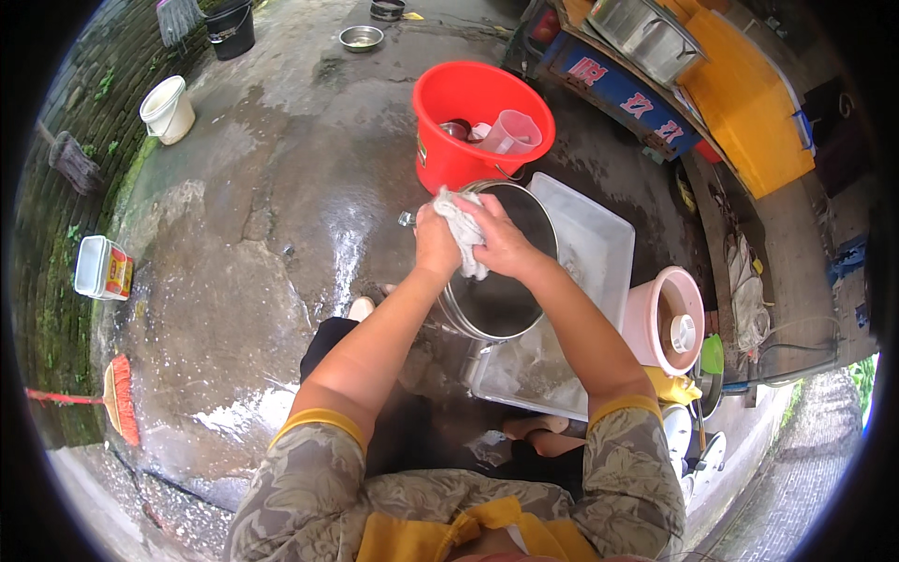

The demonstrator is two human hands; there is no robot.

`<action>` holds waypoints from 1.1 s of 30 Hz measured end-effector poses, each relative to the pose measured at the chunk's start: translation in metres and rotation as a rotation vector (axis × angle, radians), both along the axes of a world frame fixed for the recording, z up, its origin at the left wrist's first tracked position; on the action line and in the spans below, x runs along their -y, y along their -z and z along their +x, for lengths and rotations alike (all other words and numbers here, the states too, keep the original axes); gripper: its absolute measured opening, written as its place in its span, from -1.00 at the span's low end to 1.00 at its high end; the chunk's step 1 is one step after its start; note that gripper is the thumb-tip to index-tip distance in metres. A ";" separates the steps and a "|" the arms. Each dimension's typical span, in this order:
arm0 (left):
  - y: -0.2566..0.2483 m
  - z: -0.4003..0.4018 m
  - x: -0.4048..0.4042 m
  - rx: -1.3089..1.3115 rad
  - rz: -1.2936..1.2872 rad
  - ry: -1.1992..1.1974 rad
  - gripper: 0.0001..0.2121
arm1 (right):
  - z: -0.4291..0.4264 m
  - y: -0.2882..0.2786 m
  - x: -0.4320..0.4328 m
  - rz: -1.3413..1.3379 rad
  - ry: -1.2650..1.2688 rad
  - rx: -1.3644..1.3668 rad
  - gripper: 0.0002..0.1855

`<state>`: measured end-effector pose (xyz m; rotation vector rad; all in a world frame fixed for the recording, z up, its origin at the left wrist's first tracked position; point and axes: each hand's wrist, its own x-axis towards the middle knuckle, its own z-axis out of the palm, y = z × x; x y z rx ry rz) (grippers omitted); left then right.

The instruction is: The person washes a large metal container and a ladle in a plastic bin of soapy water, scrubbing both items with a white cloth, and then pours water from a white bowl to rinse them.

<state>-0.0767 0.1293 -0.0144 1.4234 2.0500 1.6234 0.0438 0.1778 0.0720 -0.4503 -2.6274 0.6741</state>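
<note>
My left hand [437, 242] and my right hand [507, 237] both grip a bunched white cloth [460, 223]. They hold it over the mouth of a round stainless steel pot [453, 319]. The pot's inside looks dark; I cannot tell whether it holds liquid. Under and beside the pot lies a shallow translucent white plastic tray [605, 263], wet on its bottom. Just beyond the pot stands a red plastic bucket [449, 160] holding a clear plastic measuring jug [511, 133] and other small items partly hidden by its wall.
At right are a pink bucket [640, 309] with a white object inside and a yellow container [674, 386]. A cream bucket [168, 112], a rectangular plastic tub [105, 267] and a red broom [121, 400] line the left wall. The concrete floor [232, 281] is wet.
</note>
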 end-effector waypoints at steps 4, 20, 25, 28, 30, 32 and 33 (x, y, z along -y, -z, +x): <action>-0.024 0.001 0.023 -0.059 -0.018 0.070 -0.74 | -0.019 -0.011 -0.011 0.333 0.000 0.274 -0.42; -0.023 0.006 0.062 -0.135 -0.102 0.045 -0.44 | 0.101 0.054 -0.079 -0.088 0.967 0.649 -0.32; -0.054 -0.008 0.066 -0.310 -0.437 0.089 -0.37 | 0.123 0.063 -0.066 -0.136 0.952 0.607 -0.29; -0.061 -0.020 0.057 -0.326 -0.530 0.231 -0.46 | 0.114 0.062 -0.045 -0.074 0.990 0.546 -0.29; -0.058 -0.008 0.058 -0.345 -0.530 0.187 -0.49 | 0.113 0.054 -0.031 -0.085 0.998 0.537 -0.31; -0.058 0.001 0.057 -0.363 -0.520 0.160 -0.52 | 0.107 0.044 -0.018 -0.041 0.981 0.520 -0.32; -0.058 0.001 0.054 -0.368 -0.501 0.143 -0.54 | 0.106 0.039 -0.014 0.002 0.953 0.510 -0.33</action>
